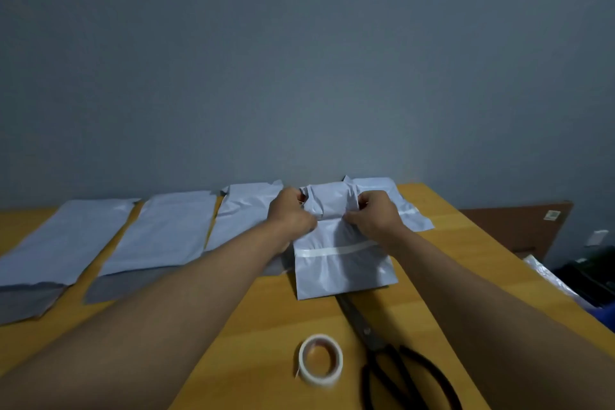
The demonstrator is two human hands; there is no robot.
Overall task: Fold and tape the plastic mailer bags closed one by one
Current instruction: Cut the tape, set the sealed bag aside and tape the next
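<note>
Currently both hands pinch the mailer bag [342, 263] at its far fold; left hand [289, 215] and right hand [376, 218] flank it evenly. Long axis runs away from the person; tape roll [320, 359] lies nearer, closer to the right arm.

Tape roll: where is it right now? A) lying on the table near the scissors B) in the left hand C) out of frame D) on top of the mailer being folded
A: the tape roll lies on the table just left of the scissors, while the left hand and right hand both grip the mailer.
</note>
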